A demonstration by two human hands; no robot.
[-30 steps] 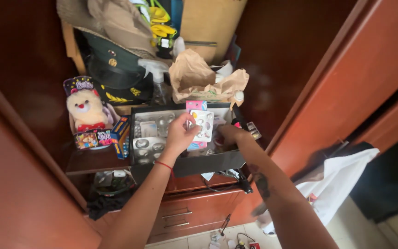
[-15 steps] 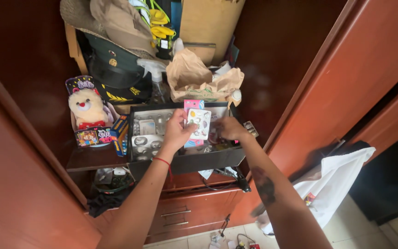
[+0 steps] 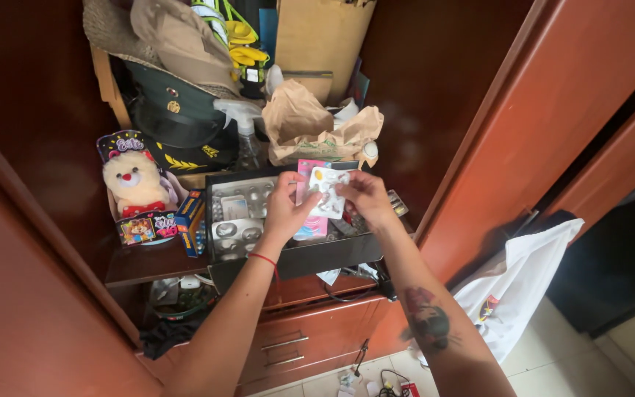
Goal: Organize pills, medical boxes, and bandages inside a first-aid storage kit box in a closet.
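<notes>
White and thin, the blister pack (image 3: 326, 192) sits at the centre of the frame, pinched between both my hands just above the open black box (image 3: 295, 254) on the shelf (image 3: 141, 266). My left hand (image 3: 286, 211) has its fingers closed on the pack's left edge; my right hand (image 3: 365, 198) grips the right edge the same way. I judge it light and slightly flexible, easy to bend or crack, so the edges are the place to hold it, not the bubbles. Behind it a pink packet (image 3: 309, 213) stands in the box, with more foil pill strips (image 3: 240, 213) to the left. A plush toy (image 3: 137, 187) stands at left of the frame, crumpled brown paper bags (image 3: 310, 125) crowd just above the box, and a dark cap (image 3: 178, 114) sits upper left.
</notes>
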